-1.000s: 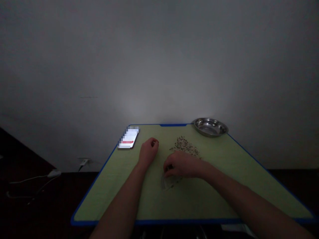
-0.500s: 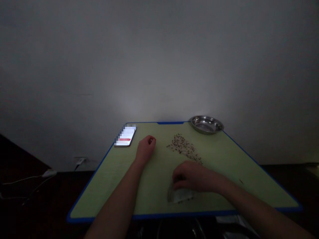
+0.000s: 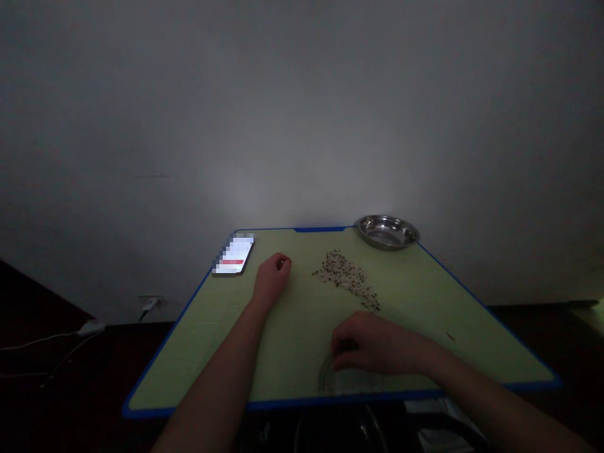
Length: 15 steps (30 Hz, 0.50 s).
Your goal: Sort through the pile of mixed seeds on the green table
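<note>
Green table (image 3: 415, 296), clockwise from its middle: grains (image 3: 344, 275) at twelve, bowl (image 3: 387, 236) at one, right hand (image 3: 365, 343) at five gripping a clear dish (image 3: 350, 382), left hand (image 3: 274, 277) at ten, fingers curled closed, contents hidden.

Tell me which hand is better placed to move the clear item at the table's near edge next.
Right, I'd judge: the right hand is over the clear item, though its grip is unclear. The left hand is curled farther off, between the phone and the scattered bits.
</note>
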Available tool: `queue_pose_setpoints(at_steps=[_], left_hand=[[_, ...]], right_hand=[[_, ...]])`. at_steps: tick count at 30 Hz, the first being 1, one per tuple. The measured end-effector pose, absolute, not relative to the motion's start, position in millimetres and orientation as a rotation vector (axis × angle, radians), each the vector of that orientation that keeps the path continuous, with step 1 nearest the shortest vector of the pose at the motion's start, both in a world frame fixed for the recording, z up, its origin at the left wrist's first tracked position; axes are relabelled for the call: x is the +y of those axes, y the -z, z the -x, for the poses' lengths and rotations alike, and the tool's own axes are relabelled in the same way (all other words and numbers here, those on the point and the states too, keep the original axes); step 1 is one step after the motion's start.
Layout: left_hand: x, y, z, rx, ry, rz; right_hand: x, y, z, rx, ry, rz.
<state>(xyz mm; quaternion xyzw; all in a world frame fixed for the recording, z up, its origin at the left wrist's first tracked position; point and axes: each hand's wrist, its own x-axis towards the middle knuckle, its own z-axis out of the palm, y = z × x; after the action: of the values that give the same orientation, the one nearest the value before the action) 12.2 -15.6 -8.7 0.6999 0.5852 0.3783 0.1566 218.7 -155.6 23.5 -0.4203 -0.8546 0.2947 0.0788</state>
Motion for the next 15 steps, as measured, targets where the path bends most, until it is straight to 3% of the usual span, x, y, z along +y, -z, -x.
queue_pose_setpoints(at_steps=[15], left_hand=[[-16.7, 6.7, -12.8, 1.663, -1.108, -1.991]], right_hand=[[-164.7, -28.9, -220.6, -2.522, -0.948, 1.241]])
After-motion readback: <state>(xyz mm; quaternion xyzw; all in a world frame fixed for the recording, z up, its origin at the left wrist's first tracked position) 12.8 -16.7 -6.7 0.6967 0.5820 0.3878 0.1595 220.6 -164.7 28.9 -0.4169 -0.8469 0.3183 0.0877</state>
